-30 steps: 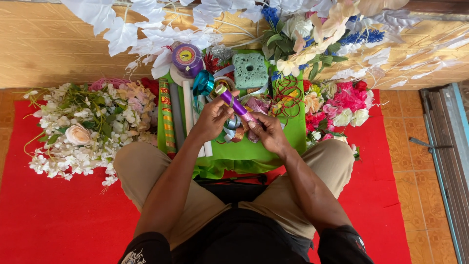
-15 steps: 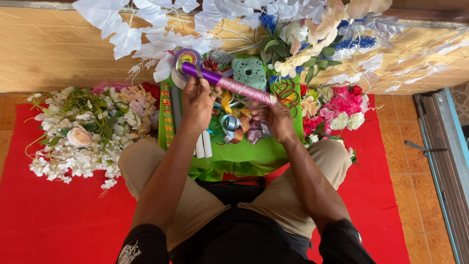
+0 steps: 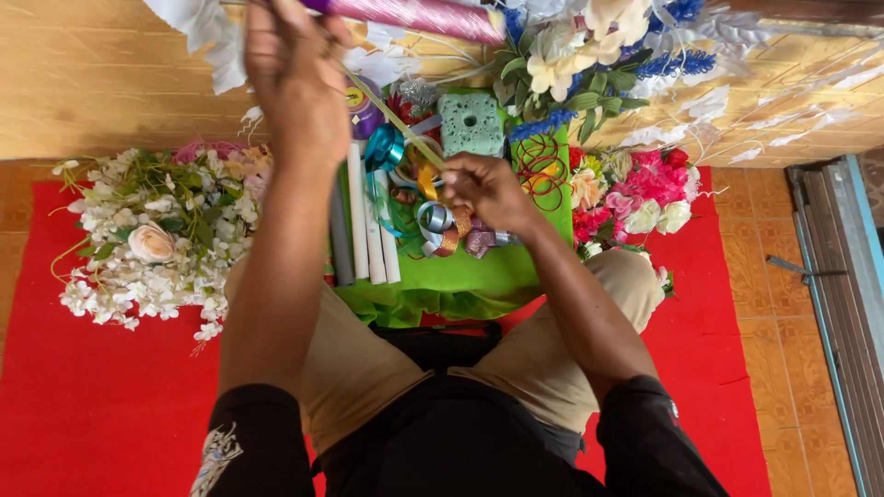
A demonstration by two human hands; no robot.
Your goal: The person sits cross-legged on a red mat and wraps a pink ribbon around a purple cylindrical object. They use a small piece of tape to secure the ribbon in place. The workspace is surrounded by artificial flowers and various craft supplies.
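My left hand is raised high and grips one end of a glittery pink and purple roll at the top edge of the view. A thin pale strip runs taut from that roll down to my right hand, which pinches its lower end. My right hand hovers over a green tray in front of my knees. On the tray lie coils of ribbon, white tubes and a green foam block.
A bunch of white artificial flowers lies left of the tray and pink and red ones lie to its right, all on a red mat. White and blue flowers hang against the wall. A metal door rail runs along the right.
My left hand has lifted the glittery roll from over the tray up to the top of the view. My right hand stayed low, and the strip now stretches between the two hands.
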